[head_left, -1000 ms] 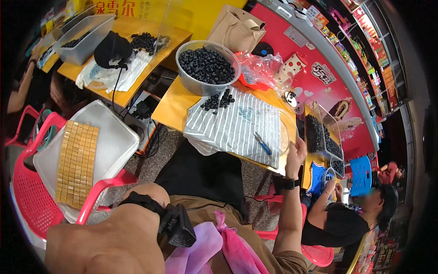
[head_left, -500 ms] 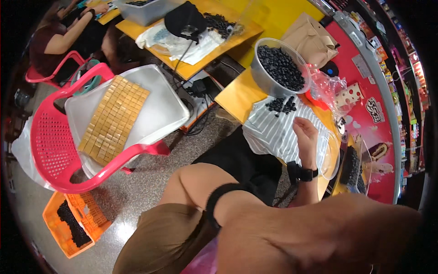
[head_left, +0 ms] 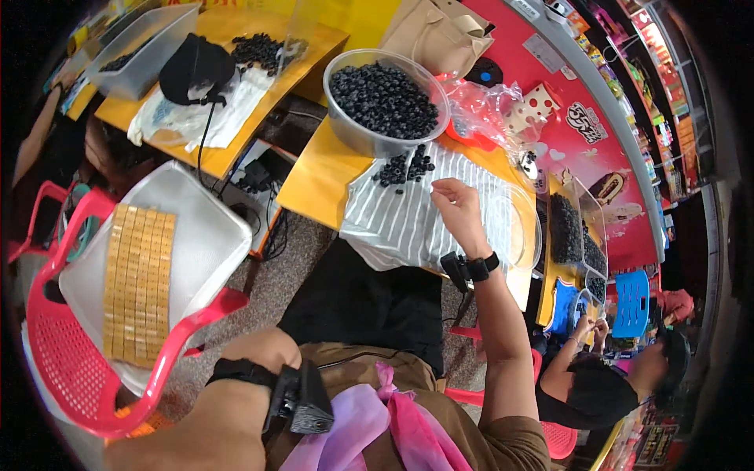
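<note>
My right hand (head_left: pixel 459 212) hovers over or rests on a grey-and-white striped cloth (head_left: pixel 393 220); I cannot tell which. Its fingers are bent, the tips close together, and anything between them is too small to make out. Just left of the fingertips lies a loose cluster of small black ring-like pieces (head_left: pixel 404 169) on the cloth. Behind it a round clear tub (head_left: pixel 338 129) is heaped with the same pieces. A clear lid (head_left: pixel 522 235) lies by my right wrist. My left forearm (head_left: pixel 188 424) reaches in low at the left, a strapped black device at its wrist; its fingers do not show.
A pink chair (head_left: pixel 59 314) at left bears a silver-grey pad and a tiled mat (head_left: pixel 137 275). Far left, a table holds a black cap (head_left: pixel 192 71) and a clear bin (head_left: pixel 141 59). Behind the tub stands a beige bag (head_left: pixel 432 35). At right, another person (head_left: pixel 597 392) works at clear containers.
The view has swung right, so the table sits further left and a co-worker shows at right. My left forearm lies lower left. My right hand stays over the cloth, nearer the black pieces.
</note>
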Tool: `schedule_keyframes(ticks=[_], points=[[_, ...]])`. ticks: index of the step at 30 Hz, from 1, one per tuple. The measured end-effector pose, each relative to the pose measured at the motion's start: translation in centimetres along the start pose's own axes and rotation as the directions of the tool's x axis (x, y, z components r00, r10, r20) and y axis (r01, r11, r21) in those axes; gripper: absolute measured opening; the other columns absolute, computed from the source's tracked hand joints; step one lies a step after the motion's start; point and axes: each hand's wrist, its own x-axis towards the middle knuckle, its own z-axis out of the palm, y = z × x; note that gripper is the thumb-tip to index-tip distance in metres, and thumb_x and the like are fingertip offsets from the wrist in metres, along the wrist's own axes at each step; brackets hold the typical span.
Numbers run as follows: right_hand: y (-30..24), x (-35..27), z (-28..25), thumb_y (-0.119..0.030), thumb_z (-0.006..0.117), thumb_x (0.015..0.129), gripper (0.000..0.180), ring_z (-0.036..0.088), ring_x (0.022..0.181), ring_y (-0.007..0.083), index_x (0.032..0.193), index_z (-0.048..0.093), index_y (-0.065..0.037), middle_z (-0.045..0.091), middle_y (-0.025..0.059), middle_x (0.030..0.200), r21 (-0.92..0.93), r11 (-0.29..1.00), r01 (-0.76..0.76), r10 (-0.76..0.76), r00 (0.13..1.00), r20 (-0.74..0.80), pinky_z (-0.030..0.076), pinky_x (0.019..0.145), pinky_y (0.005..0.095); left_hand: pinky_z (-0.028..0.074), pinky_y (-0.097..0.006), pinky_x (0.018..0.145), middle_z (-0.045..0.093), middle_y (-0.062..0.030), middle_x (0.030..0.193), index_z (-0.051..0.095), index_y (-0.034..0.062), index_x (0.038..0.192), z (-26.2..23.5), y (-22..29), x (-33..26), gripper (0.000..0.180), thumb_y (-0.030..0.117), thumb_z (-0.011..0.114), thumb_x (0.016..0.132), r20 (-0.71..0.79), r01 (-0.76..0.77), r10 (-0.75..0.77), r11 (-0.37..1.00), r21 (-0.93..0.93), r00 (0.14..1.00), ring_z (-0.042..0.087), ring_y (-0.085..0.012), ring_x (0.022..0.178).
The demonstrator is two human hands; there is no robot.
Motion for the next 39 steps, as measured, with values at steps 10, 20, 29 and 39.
schedule_keyframes(ticks=[10, 20, 29, 39], points=[[-1.3, 2.1, 3.1, -0.005, 0.065, 0.075, 0.026, 0.063, 0.071, 0.0307, 0.101, 0.066, -0.007, 0.063, 0.0148, 0.081, -0.430, 0.886, 0.173, -0.171, 0.984, 0.043, 0.050, 0.065, 0.0395, 0.044, -0.029, 0.050, 0.063, -0.0111, 0.070, 0.061, 0.0007, 0.079, -8.6, 1.2, -5.3, 0.023, 0.021, 0.064, 0.089, 0.137, 0.516, -0.501, 0.850, -0.108, 0.855, 0.061, -0.0250, 0.060], [-2.4, 2.0, 3.7, -0.007, 0.061, 0.077, 0.020, 0.062, 0.076, 0.0373, 0.096, 0.065, -0.011, 0.060, 0.0155, 0.089, -0.550, 0.792, 0.264, -0.229, 0.964, 0.133, 0.050, 0.066, 0.0471, 0.045, -0.027, 0.061, 0.061, -0.0101, 0.079, 0.060, -0.0032, 0.095, -9.4, -3.1, -17.3, 0.015, 0.011, 0.059, 0.091, -0.755, 0.802, -0.654, 0.424, -0.420, -0.050, 0.057, -0.0179, 0.069], [-0.8, -0.8, 1.3, -0.006, 0.062, 0.078, 0.015, 0.063, 0.071, 0.0248, 0.093, 0.063, -0.002, 0.063, 0.0128, 0.080, -0.034, 0.991, 0.131, -0.124, 0.980, 0.154, 0.049, 0.063, 0.0355, 0.047, -0.023, 0.064, 0.064, -0.0057, 0.082, 0.063, -0.0009, 0.101, -8.7, -4.6, -20.2, 0.014, 0.010, 0.058, 0.093, -0.735, 0.851, -0.664, 0.299, -0.431, -0.139, 0.061, -0.0121, 0.070], [-4.8, -11.7, -0.6, 0.004, 0.066, 0.077, 0.020, 0.060, 0.075, 0.0125, 0.096, 0.064, -0.002, 0.057, 0.0053, 0.085, 0.331, 0.911, 0.248, -0.200, 0.965, -0.171, 0.045, 0.058, 0.0235, 0.049, -0.022, 0.069, 0.065, -0.0058, 0.093, 0.058, -0.0021, 0.116, -5.8, -7.9, -20.6, 0.025, 0.010, 0.057, 0.094, -0.629, 0.881, -0.761, 0.178, -0.439, -0.160, 0.062, -0.0109, 0.078]])
